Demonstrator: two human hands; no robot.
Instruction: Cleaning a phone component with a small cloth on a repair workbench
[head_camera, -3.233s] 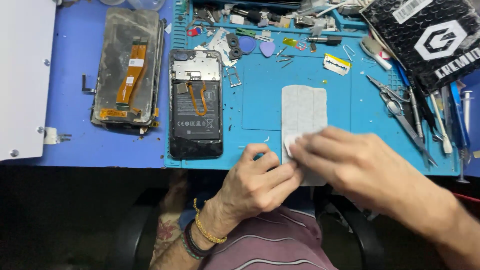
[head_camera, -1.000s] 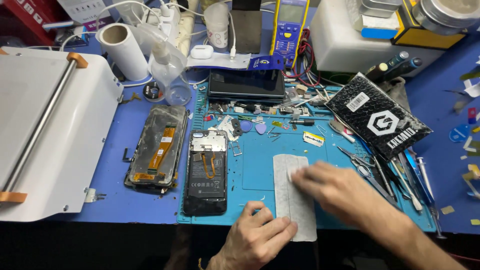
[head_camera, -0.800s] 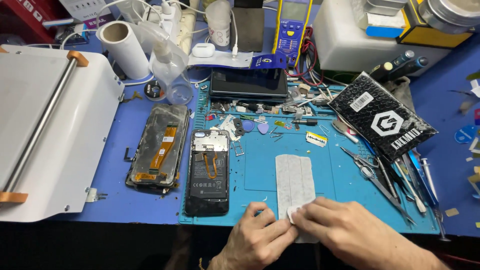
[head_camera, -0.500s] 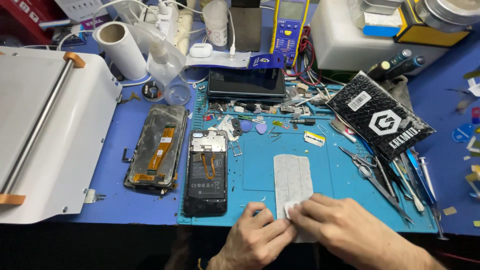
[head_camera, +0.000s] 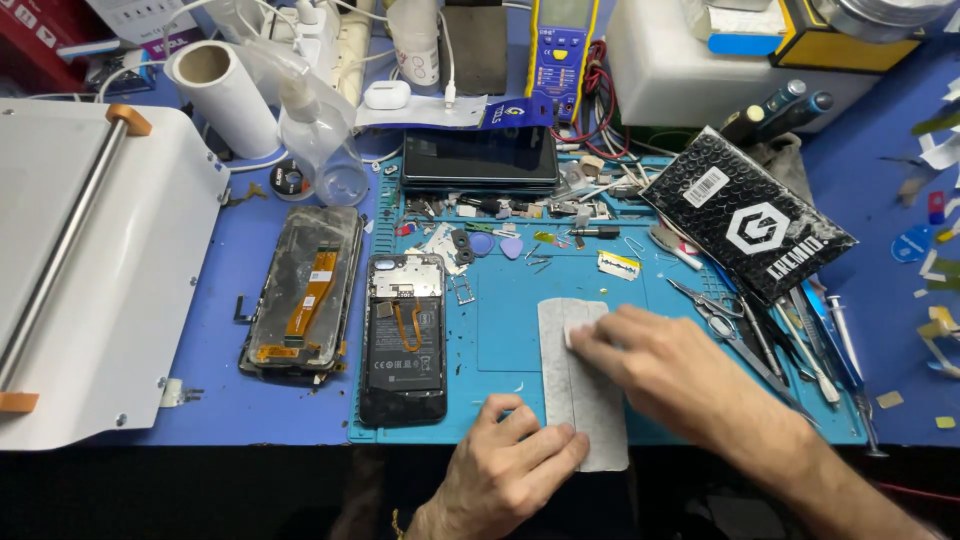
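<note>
- The flat grey rectangular sheet (head_camera: 580, 385) lies lengthwise on the turquoise silicone work mat (head_camera: 500, 325), its near end hanging just over the mat's front edge, just right of the opened black phone body with its exposed battery and orange flex cable (head_camera: 404, 338).
- The right hand (head_camera: 660, 365) has moved up the sheet — half a second ago its fingertips sat at the near end beside the other hand; now they press on a small pale pad near the top left corner. Whether the pad is pinched or only pushed flat, I cannot tell.
- The left hand (head_camera: 510, 470) lies with fingers stretched flat across the sheet's lower left edge, pinning it down; it has hardly shifted.
- I judge this as a wiping or smoothing stroke running along the sheet, with one hand anchoring.
- Against the picture from three seconds back, the camera view is much wider: the white hinged machine with its metal bar (head_camera: 90, 270) and the black bubble-wrap pouch (head_camera: 750, 225) now show in full.
- The detached screen panel with orange ribbon (head_camera: 303, 290) rests untouched on the blue table.
</note>
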